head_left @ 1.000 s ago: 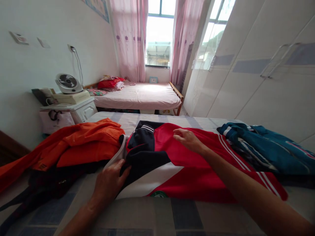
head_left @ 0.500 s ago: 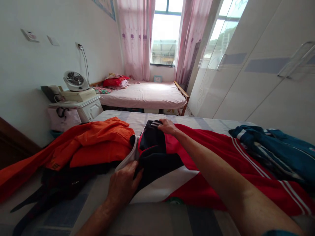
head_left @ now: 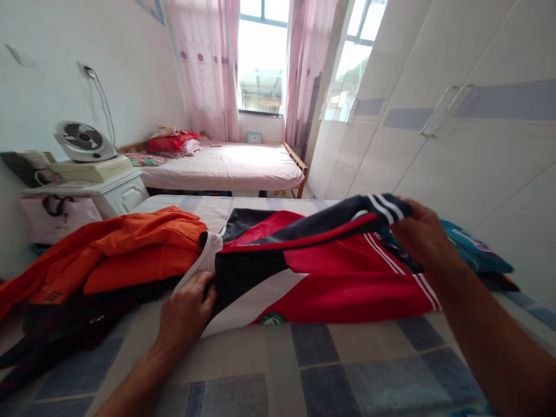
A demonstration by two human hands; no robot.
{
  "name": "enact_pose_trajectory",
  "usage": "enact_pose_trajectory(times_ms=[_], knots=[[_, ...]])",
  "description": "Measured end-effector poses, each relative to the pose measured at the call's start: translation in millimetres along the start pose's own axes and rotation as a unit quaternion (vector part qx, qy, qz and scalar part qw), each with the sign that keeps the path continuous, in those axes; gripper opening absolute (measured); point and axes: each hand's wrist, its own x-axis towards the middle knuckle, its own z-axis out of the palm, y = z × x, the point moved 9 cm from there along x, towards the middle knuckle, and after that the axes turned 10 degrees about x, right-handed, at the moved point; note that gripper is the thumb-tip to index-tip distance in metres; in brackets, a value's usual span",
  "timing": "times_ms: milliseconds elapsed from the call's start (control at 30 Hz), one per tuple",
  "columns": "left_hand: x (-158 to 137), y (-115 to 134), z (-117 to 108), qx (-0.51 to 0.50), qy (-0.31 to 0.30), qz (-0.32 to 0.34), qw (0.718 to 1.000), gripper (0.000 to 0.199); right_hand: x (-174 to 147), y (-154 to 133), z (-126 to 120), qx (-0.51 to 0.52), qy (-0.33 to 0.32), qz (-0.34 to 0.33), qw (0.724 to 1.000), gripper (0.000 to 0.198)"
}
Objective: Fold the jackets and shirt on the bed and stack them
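A red, black and white jacket [head_left: 330, 295] lies spread on a checked bedsheet [head_left: 243, 388], its white collar to the left. My right hand [head_left: 421, 231] is closed on the striped cuff of a dark sleeve [head_left: 321, 223], which stretches raised across the jacket toward the right. At the collar end, my left hand [head_left: 189, 310] grips the jacket's edge, thumb and fingers closed on the cloth. An orange garment [head_left: 143, 255] lies in a heap left of the collar, with dark clothing [head_left: 82, 324] under it.
Teal clothing [head_left: 478, 246] lies beyond my right hand. Farther back stands a second bed [head_left: 226, 165] with a pink sheet, below a window [head_left: 263, 63]. A fan [head_left: 82, 141] sits on boxes on a white cabinet [head_left: 130, 194] at left. Tall white wardrobes [head_left: 391, 150] line the right side.
My right hand has drawn the sleeve cuff from the jacket's far shoulder out to the right, straightening the sleeve. My left hand still holds near the collar. The view has turned somewhat right.
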Motion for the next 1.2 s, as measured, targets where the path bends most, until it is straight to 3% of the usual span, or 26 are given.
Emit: enact_pose_trajectory(times_ms=[33,100,200,267,367,467,533,700,800,900,1067,1200], knots=[[-0.6,1.5,-1.7,0.009,0.004,0.005,1.000,0.027,-23.5,31.6,-18.5,0.058,0.018,0.075,0.995,0.019],[-0.7,9.7,-9.3,0.027,0.028,0.040,0.998,0.029,-68.7,87.8,-32.6,0.114,-0.005,0.217,0.969,0.016],[1.9,33.1,-27.3,0.050,0.093,0.134,0.985,0.043,-104.3,121.7,-42.3,0.117,0.025,0.274,0.954,0.024],[6.9,48.9,-32.9,0.055,0.099,0.188,0.976,0.054,-105.5,117.3,-38.3,0.027,0.027,0.252,0.967,0.035],[16.6,65.1,-22.9,0.057,0.019,0.231,0.971,0.047,-91.5,91.0,-24.3,-0.120,0.001,0.177,0.977,0.043],[18.2,69.0,-13.4,0.060,-0.026,0.247,0.967,0.046,-83.7,66.1,-30.0,-0.185,0.034,0.091,0.978,0.042],[15.3,66.5,-12.4,0.043,-0.029,0.258,0.965,0.046,-87.8,61.3,-39.6,-0.237,0.043,0.056,0.969,0.041],[21.0,59.6,-22.6,-0.092,-0.124,0.279,0.948,0.045,-94.0,83.1,-40.8,-0.370,-0.079,0.056,0.924,0.032],[60.5,60.7,-35.2,-0.161,-0.173,0.248,0.939,0.038,-62.3,80.5,-43.4,-0.410,-0.053,0.029,0.910,0.032],[131.8,56.9,-40.7,-0.108,-0.107,0.173,0.973,0.047,-12.6,90.3,-29.8,-0.410,-0.078,0.025,0.908,0.034],[231.9,47.4,4.1,-0.027,-0.089,0.061,0.994,0.058,50.6,139.4,0.2,-0.442,-0.160,0.038,0.882,0.041],[265.4,39.3,41.9,-0.027,-0.099,0.011,0.995,0.062,64.8,176.4,18.2,-0.447,-0.232,0.053,0.862,0.040]])
